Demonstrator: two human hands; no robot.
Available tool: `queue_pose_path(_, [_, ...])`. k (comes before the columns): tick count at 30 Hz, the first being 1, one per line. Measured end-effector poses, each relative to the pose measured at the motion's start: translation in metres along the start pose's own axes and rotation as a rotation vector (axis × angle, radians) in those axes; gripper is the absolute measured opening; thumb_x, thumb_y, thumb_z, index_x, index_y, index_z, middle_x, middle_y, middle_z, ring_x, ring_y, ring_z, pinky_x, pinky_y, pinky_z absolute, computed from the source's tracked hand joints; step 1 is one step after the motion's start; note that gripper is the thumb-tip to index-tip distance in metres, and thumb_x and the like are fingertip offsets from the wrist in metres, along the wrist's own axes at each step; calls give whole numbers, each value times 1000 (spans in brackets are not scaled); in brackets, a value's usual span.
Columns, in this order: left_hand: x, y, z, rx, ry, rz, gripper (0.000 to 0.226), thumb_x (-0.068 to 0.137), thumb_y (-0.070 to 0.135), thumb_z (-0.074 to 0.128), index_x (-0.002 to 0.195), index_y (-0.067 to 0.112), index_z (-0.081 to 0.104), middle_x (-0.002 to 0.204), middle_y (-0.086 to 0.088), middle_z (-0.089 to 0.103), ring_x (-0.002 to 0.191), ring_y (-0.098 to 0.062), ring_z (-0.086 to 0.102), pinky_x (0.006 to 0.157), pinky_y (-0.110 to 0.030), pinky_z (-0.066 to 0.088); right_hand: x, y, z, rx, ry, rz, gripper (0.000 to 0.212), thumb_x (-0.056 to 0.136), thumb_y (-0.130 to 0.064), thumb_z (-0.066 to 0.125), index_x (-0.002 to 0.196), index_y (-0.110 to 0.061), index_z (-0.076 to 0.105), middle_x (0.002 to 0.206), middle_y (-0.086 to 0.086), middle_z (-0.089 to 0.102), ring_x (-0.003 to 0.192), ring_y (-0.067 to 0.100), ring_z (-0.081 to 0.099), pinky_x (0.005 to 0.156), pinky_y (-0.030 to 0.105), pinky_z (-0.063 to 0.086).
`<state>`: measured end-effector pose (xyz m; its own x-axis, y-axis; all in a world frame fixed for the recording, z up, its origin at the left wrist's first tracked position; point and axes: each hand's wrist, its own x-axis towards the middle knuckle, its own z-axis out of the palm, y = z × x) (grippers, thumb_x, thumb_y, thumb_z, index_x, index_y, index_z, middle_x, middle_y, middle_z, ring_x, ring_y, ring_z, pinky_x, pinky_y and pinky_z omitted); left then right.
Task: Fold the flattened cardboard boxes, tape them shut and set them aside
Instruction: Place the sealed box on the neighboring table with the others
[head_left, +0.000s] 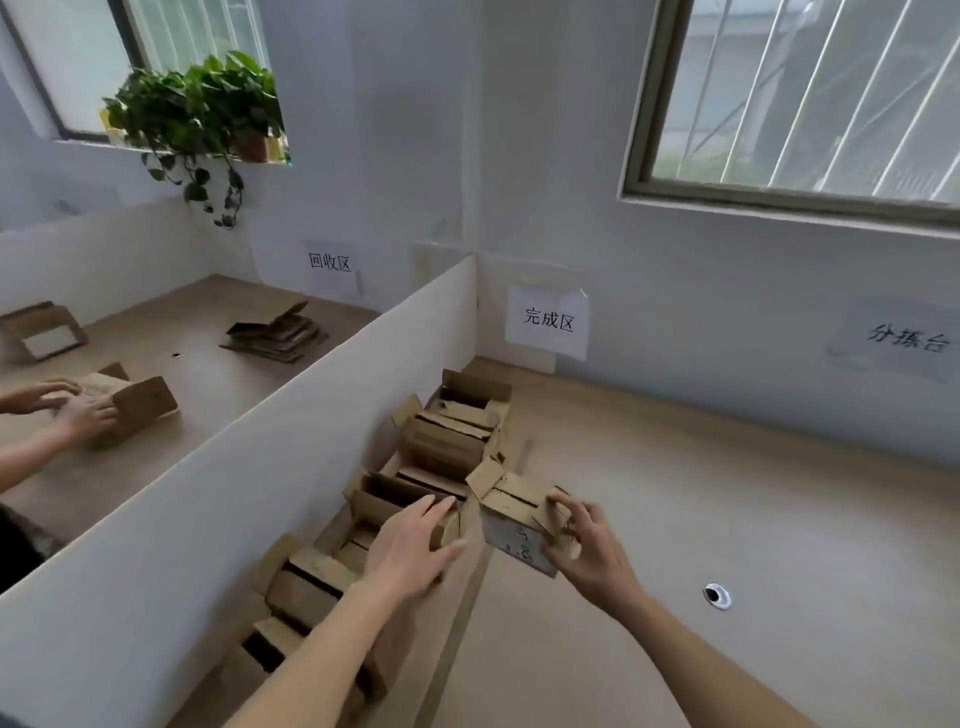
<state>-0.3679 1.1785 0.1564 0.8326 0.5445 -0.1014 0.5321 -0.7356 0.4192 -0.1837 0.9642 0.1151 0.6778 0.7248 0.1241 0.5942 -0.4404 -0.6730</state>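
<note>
Far left, neighbouring bay: another person's hands (67, 410) pressed on a small carton (130, 408); a flat cardboard stack (275, 338) lay further back on that bench (208, 384). Potted plant (208, 111) on sill above. White divider (249, 452) ran diag. btwn bays. Just right of divider: row of folded boxes (441, 441) w/ flaps up, lined along it. Left hand (410, 545) lay flat on the near boxes, grip wide, fingers straight. Right hand (587, 545) held a small box (519, 525) by its right end, fingers curled over top edge, thumb below; box tilted, prob. just off the bench, touching the row's edge. Wall label (548, 319) behind row. Grommet hole (717, 595) in bench, right.
</note>
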Motion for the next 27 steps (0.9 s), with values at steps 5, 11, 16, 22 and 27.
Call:
queue_pose_path(5, [97,17,10,53,-35,162,73,92,64,53,156,40,26,162,5,30,149,-17,29,120,-38,28,65,32,-16,6,49,74,68,84,-34,75,137,-54,38,130,-12,40,109,10,62,92,33,54])
queue_pose_path(11, [204,27,34,66,-83,336,73,95,61,52,157,34,25,163,4,27,150,-16,25,122,-35,23,137,72,-10,-4,67,143,69,86,-27,74,140,-49,38,133,-12,37,112,11,59,98,36,53])
queue_pose_path(16, [276,30,69,117,-58,432,70,97,61,48,157,31,28,164,3,25,151,-16,20,124,-37,20,181,107,14,33,80,201,70,86,-25,75,141,-48,38,133,-13,37,110,2,57,97,28,51])
queue_pose_path(22, [346,38,127,220,-62,528,68,101,57,43,159,29,20,167,4,16,154,-14,8,126,-34,8,237,161,34,86,44,246,69,87,-24,74,142,-43,38,133,-11,36,110,-2,54,99,23,49])
queue_pose_path(27, [399,37,160,228,-91,448,71,101,60,38,159,25,19,166,1,19,153,-15,13,124,-33,8,292,201,56,163,-10,256,66,88,-21,74,142,-39,39,135,-9,35,115,-3,50,103,23,44])
